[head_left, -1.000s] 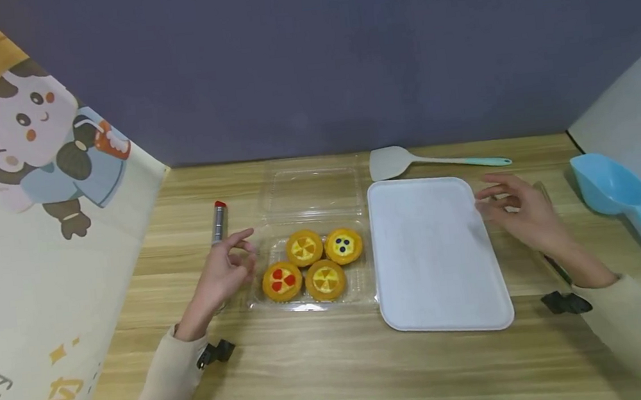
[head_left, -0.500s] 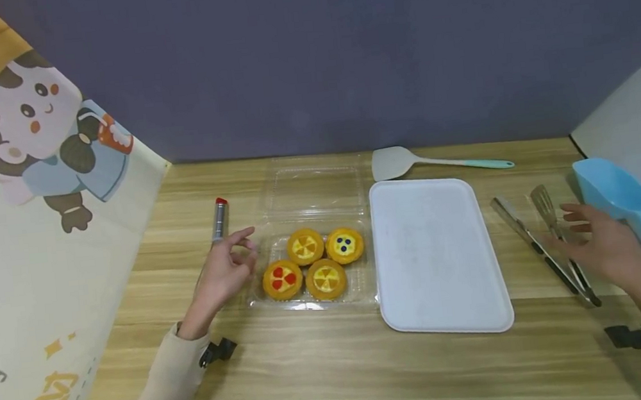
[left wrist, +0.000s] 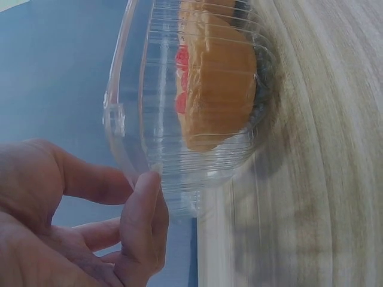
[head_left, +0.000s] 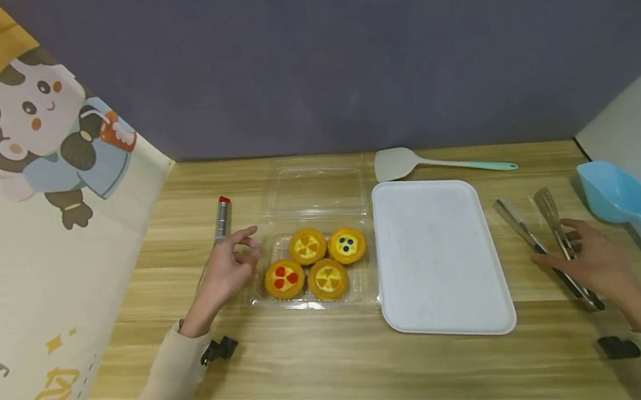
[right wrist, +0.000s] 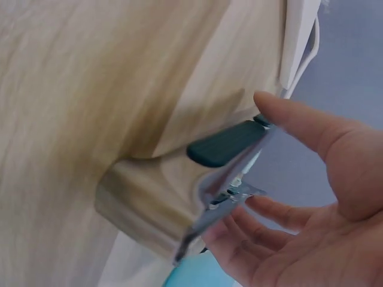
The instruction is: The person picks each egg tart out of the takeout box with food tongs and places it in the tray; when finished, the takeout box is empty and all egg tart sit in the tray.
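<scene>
Four-sided and clear, a plastic container (head_left: 358,293) with its lid (head_left: 316,191) folded back holds several egg tarts (head_left: 328,279), topped with red, blue or yellow pieces. My left hand (head_left: 225,270) pinches the container's left rim; fingertips and thumb meet there in the left wrist view. Over at the right lie metal tongs (head_left: 522,222) with dark grips, their arms spread on the table. My right hand (head_left: 593,260) is around them, thumb on one side and fingers on the other, not closed. Whether the fingers touch the tongs I cannot tell.
A white tray (head_left: 442,259) lies between the container and the tongs. Behind it is a spatula (head_left: 398,163) with a pale green handle. A blue scoop (head_left: 618,194) stands at the far right. A grey red-tipped tool (head_left: 222,219) lies beyond my left hand.
My right hand has moved right from the tray's edge, uncovering the tongs, then come in around them. My left hand has stayed at the container's rim.
</scene>
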Demonstrator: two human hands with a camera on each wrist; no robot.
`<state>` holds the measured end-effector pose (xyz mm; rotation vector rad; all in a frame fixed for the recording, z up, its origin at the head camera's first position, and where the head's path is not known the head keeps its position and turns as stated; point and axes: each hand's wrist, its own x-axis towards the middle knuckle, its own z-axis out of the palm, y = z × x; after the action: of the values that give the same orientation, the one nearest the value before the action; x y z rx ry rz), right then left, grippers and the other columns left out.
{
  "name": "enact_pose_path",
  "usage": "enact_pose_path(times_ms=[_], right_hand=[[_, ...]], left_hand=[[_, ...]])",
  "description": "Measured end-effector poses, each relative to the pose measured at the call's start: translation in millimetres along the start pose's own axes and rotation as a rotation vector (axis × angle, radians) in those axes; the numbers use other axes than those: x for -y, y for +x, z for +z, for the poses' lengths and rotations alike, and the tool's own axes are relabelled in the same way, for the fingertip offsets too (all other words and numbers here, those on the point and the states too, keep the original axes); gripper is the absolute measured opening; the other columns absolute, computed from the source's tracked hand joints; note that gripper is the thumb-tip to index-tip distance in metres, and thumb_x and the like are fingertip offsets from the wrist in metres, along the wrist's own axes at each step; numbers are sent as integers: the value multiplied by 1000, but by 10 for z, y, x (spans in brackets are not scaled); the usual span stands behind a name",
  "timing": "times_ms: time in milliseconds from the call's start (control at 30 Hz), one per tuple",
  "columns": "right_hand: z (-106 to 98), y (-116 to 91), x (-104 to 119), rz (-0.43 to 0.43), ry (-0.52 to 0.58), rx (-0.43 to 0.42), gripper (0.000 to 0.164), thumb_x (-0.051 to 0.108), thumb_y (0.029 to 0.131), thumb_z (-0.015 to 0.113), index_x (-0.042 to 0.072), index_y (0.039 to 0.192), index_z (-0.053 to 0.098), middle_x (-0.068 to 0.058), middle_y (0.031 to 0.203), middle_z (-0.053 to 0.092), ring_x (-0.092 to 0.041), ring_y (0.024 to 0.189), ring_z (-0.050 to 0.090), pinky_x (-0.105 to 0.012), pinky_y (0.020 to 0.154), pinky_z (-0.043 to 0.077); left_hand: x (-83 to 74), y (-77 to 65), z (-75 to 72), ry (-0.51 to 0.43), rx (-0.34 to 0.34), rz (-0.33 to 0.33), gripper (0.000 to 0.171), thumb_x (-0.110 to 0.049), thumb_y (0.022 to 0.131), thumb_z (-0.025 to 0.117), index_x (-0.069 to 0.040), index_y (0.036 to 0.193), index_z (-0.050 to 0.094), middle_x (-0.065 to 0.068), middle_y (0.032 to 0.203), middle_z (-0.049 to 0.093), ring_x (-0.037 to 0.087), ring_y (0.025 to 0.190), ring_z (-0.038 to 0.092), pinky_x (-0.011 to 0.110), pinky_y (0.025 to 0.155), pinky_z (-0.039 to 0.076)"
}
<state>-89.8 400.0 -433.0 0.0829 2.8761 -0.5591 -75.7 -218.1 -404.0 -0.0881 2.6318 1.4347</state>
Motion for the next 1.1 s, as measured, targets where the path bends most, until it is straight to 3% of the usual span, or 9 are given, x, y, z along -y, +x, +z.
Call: enact_pose_path(times_ms=[467,700,900,1100], right_hand=[[68,18,34,22,-28,-87,100,58,86,66,-16,143,29,-43,116,53,-53,96,56,-52,61,51],[105,-7,31,-19,4,-134,90,54,88,66,-17,137,39,-42,116,56,-53,94,60,-37,53,49],[96,-36,159,-84,37,-237,81,47,88,69,-13,136,44,-40,121,56,-55,95,61,-41,51,51],[38,-55,433,-181,83,-302,75,39,86,73,-8,139,46,-38,121,57,-54,90,61,-45,49,53]], left_hand=[[-9,20,-13,-4,7,-5,51,-1,94,57,-6,144,47,18,117,57,22,69,65,22,53,59],[-8,2,-4,-26,20,-12,53,0,93,56,-6,145,45,17,119,56,25,70,65,24,52,60],[-3,-5,-2,-14,17,-11,54,1,93,56,-6,145,45,17,119,56,22,68,64,24,53,60],[-16,-9,6,1,11,-10,54,0,93,57,-6,145,45,17,119,57,20,66,65,24,53,60]])
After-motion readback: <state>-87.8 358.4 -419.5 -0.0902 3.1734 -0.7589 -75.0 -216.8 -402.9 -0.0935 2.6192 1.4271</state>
